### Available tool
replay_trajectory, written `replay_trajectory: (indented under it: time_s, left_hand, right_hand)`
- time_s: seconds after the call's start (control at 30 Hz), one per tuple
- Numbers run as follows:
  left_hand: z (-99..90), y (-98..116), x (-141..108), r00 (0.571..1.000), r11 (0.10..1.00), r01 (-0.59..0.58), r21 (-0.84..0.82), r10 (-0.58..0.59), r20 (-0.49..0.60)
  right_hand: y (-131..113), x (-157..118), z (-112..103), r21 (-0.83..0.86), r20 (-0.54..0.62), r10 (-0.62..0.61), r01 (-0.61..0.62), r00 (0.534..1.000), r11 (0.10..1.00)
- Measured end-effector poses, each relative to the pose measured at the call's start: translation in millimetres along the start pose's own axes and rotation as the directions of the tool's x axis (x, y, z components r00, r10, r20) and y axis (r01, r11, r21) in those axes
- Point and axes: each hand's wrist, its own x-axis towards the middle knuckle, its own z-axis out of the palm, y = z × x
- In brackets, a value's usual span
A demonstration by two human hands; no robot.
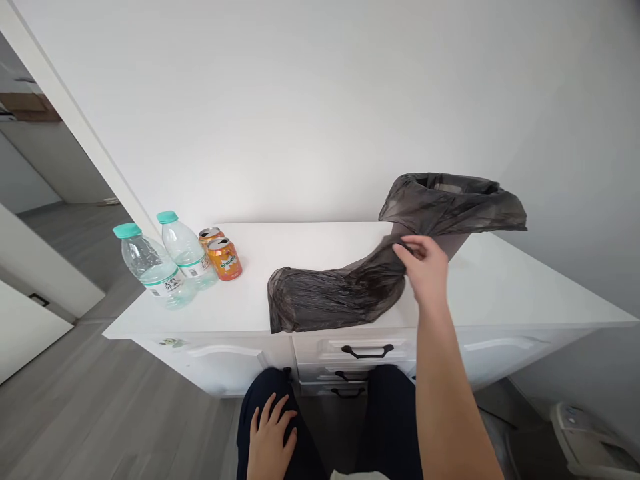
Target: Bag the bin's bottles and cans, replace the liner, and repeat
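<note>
Right hand (427, 267): thumb and forefinger closed in a pinch on one end of a dark, thin plastic bag (335, 300); remaining fingers curled behind. Bag lies crumpled and mostly flat on the white cabinet (310, 247), stretching leftward from the right hand toward the front edge, its pinched end raised higher than the rest. Just beyond the right hand, slightly to its right, stands a bin (457, 245), upright, with a similar dark liner (450, 217) folded outward over its rim. Pinched end overlaps the bin in this view; cannot tell whether the two touch. Left hand (270, 437): holding nothing, palm down, fingers spread wide on the left leg of the dark trousers (255, 393), below the cabinet top and well apart from the bag. Well to the left of the right hand, at the far left of the cabinet top: two clear bottles, a front bottle (155, 270) and a back bottle (184, 248), both upright with green caps. Close by on their right, two orange drink cans, front can (225, 260) and rear can (210, 233), upright, side by side. Below the right hand and to its left, a black handle (367, 351) on the top drawer.
</note>
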Motion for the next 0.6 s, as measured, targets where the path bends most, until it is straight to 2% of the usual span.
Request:
replay_trajectory:
  time_s: [0.07,0.13,0.2,0.27,0.37,0.43,0.47,0.5,0.57,0.6]
  left_hand:
    - [-1.4,3.1,0.8,1.000,1.000,0.013,-0.016,-0.014,-0.023]
    - [-4.2,6.7,1.0,0.998,0.999,0.023,-0.035,-0.025,-0.049]
    - [-8.8,10.0,0.7,0.998,0.998,0.034,-0.047,-0.037,-0.056]
    - [-12.7,11.9,0.5,0.998,0.998,0.047,-0.050,-0.049,-0.048]
    - [-10.3,10.3,0.7,0.997,0.997,0.056,-0.056,-0.059,-0.047]
    - [-2.8,6.0,1.2,0.997,0.996,0.051,-0.068,-0.055,-0.057]
    - [1.1,3.5,1.3,0.996,0.995,0.057,-0.084,-0.062,-0.069]
    - [3.8,1.2,1.6,0.993,0.991,0.069,-0.112,-0.079,-0.089]
    - [1.3,-0.8,3.6,0.976,0.974,0.095,-0.206,-0.132,-0.173]
    - [-5.8,0.4,6.2,0.957,0.962,0.098,-0.256,-0.162,-0.241]
  right_hand:
    - [-21.1,-6.9,38.3,-0.031,0.154,-0.108,0.114,0.982,0.993]
    - [-43.4,-26.2,82.1,-0.066,0.329,-0.150,0.182,0.932,0.981]
    - [-63.2,-55.3,123.2,-0.130,0.497,-0.147,0.241,0.855,0.962]
    - [-79.6,-87.2,153.9,-0.210,0.669,-0.098,0.313,0.737,0.926]
    - [-98.9,-122.1,171.6,-0.299,0.842,0.055,0.381,0.536,0.875]
    - [-108.3,-128.0,165.6,-0.303,0.880,0.129,0.331,0.457,0.894]
    - [-111.4,-125.1,158.8,-0.283,0.883,0.136,0.281,0.449,0.917]
    - [-113.1,-118.8,150.5,-0.254,0.877,0.123,0.230,0.464,0.940]
    - [-111.2,-99.2,132.6,-0.184,0.833,0.061,0.171,0.550,0.968]
    - [-107.0,-88.2,124.4,-0.155,0.801,0.024,0.168,0.599,0.974]
